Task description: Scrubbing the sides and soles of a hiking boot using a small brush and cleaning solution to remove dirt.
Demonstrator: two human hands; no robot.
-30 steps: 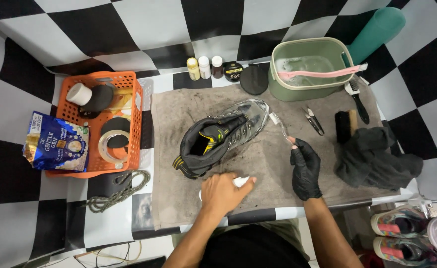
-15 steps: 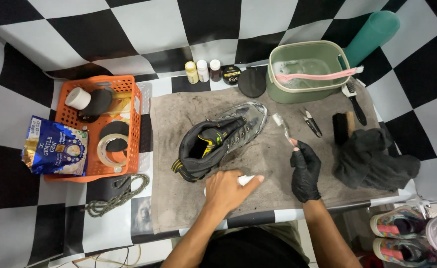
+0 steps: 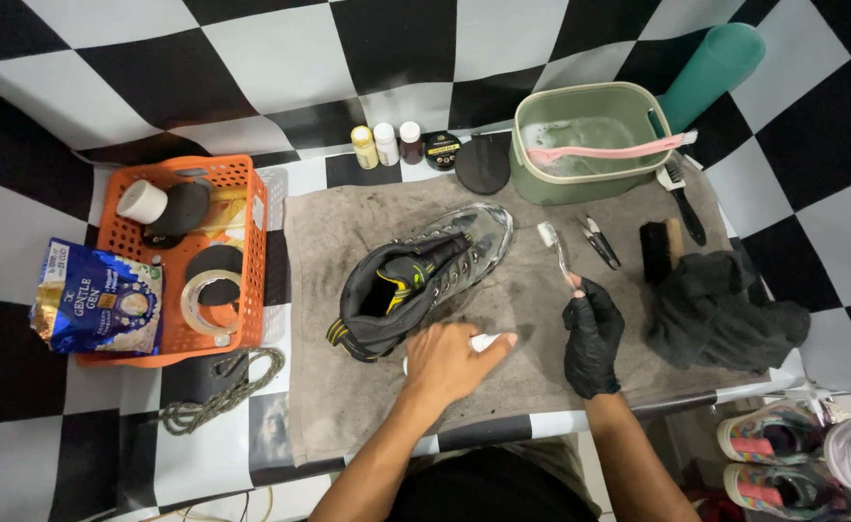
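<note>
My right hand (image 3: 592, 333), in a black glove, has its fingers closed around the handle of a small toothbrush (image 3: 553, 244), bristle head up and away from me, hanging just right of the boot's toe and not touching it. My left hand (image 3: 449, 362) is bare, fingers curled over a small white object (image 3: 484, 341) on the towel; looks like a grip, but most of it is hidden so I can't tell what it is.

The boot (image 3: 416, 280) lies tilted on its side mid-towel, opening toward me, toe toward the basin. 1 boot only.

Handling judgement: boot likely heavy-ish, stiff sole, soft padded collar, mesh and laces that give. Best hold is probably the heel counter or a hand inside the opening; the toe cap looks glossy, maybe wet, so slippery. Brush is light, rigid, thin handle: pinch grip low on the shaft.

Outward: grey towel (image 3: 329, 387) stained dark, green basin (image 3: 580, 174) with sudsy water and a pink brush (image 3: 609, 151) across the rim, black cloth (image 3: 720, 314) at right, orange basket (image 3: 237, 251) at left.
</note>
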